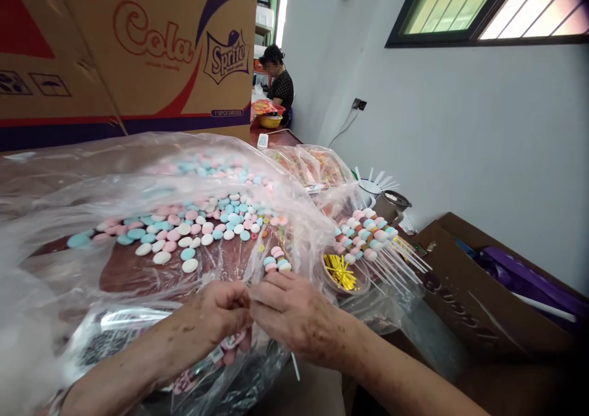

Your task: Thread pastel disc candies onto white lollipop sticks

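My left hand (216,318) and my right hand (288,315) meet fingertip to fingertip at the bottom centre, both pinched shut. Between them stands a short stack of pastel candies (277,260) on a white stick (295,365) whose lower end pokes out below my right hand. Right behind the hands lies a large clear plastic bag (138,177) spread open, with loose pink, blue and white candy discs (197,226) scattered in it.
Finished candy skewers (368,238) lie in a pile at the right beside a small dish of gold twist ties (340,272). A brown cardboard box (464,293) sits at the far right, a large printed carton (138,48) behind. A person (278,81) works far back.
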Tool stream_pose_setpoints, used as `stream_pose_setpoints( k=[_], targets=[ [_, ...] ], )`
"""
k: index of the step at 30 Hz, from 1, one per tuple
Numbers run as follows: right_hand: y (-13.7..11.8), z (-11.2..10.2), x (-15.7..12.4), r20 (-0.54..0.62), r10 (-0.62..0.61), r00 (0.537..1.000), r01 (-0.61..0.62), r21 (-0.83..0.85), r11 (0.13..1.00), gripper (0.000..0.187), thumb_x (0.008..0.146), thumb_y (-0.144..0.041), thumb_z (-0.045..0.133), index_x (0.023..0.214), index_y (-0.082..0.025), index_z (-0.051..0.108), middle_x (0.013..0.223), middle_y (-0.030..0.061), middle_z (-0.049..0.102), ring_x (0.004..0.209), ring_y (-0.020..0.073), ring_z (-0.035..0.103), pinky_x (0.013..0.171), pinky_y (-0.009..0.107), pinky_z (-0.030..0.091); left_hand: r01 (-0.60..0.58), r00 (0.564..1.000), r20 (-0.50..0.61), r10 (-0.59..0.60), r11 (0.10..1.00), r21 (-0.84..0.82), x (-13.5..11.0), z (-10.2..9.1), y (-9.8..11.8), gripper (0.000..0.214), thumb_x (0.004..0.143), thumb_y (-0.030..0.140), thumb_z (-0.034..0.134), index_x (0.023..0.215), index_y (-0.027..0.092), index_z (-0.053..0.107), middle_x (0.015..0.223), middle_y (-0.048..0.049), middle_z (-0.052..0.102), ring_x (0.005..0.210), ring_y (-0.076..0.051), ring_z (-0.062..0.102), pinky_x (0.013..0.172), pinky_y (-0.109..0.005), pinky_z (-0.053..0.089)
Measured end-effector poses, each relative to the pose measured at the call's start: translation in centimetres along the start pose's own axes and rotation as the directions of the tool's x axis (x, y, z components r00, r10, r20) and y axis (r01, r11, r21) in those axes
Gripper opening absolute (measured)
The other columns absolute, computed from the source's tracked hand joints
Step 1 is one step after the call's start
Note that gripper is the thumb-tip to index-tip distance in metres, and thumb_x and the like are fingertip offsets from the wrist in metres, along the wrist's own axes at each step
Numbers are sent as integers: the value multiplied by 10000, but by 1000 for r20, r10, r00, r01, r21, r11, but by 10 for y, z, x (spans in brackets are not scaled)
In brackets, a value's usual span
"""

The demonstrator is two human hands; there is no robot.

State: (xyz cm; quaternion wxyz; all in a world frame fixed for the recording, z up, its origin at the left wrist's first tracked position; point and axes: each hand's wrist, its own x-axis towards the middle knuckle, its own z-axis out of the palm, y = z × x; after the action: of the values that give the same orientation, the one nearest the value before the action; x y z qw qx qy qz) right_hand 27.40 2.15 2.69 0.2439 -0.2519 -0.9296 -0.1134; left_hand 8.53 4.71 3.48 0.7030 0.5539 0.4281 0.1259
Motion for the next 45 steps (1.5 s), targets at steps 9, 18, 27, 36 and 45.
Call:
stream_pose_setpoints(
  k=[9,18,27,36,45],
  targets=[
    [-8,-13,1,148,-165,975,146,134,980,209,987,-160,462,844,-157,614,870,39,635,781,178,484,682,329,402,121,961,223,-163,975,188,-2,-4,5,98,597,173,590,657,166,667,515,36,622,404,-106,493,417,-205,393],
    [-8,24,9,-172,396,902,-416,-97,904,274,931,-85,378,756,-178,568,701,62,579,657,199,494,585,319,387,-252,633,-279,722,533,807,10,15,-11,166,836,112,521,775,202,646,726,-61,667,663,-224,588,655,-337,453],
    [-13,22,50,-25,868,496,-511,800,315,144,844,-244,494,728,-198,565,591,-45,550,524,100,483,498,208,397,-446,754,-493,434,889,101,-7,15,-5,291,978,442,483,1091,199,598,931,-60,686,865,-226,625,748,-335,485],
    [-18,19,61,-86,832,548,-479,783,396,137,823,-229,509,725,-192,597,560,-52,544,506,95,476,493,204,393,-737,672,-227,705,666,-114,-41,-28,6,593,932,619,461,581,251,767,833,-98,776,1176,-308,573,1075,-439,371],
    [-49,22,66,-55,729,682,-468,733,493,140,817,-204,522,685,-215,568,599,-33,553,530,112,490,509,220,394,-487,836,-402,373,843,-228,-54,-13,-15,544,947,612,429,858,191,761,797,-62,715,745,-198,627,739,-307,493]
  ],
)
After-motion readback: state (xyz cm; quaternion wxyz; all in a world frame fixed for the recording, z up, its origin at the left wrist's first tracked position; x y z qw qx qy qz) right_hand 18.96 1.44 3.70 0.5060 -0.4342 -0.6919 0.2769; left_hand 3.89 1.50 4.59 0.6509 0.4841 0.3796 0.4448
